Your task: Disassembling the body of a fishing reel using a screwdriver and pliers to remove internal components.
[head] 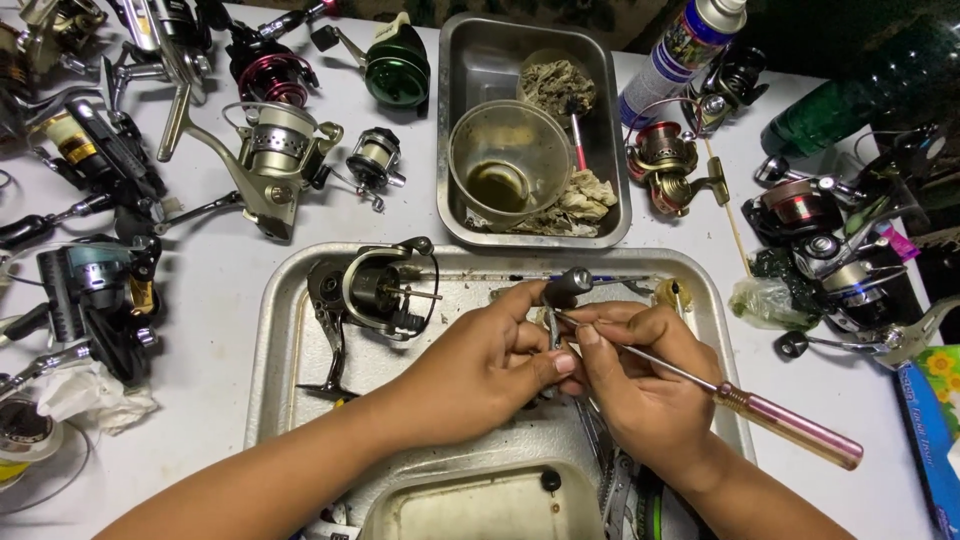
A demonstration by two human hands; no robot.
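My left hand (480, 365) pinches a small dark reel part with a black knob (566, 285) over a metal tray (275, 330). My right hand (640, 375) grips a screwdriver with a pink translucent handle (790, 430); its thin shaft points left and its tip meets the part between my fingertips. A stripped black spinning reel (365, 295) lies in the tray just left of my hands, spool removed, shaft exposed.
A deeper steel pan (455, 130) behind holds a clear cup with oily liquid (508, 160) and rags. Many fishing reels crowd the white table left (275, 155) and right (800, 205). A spray can (685, 50) stands at the back. A small container (480, 505) sits near me.
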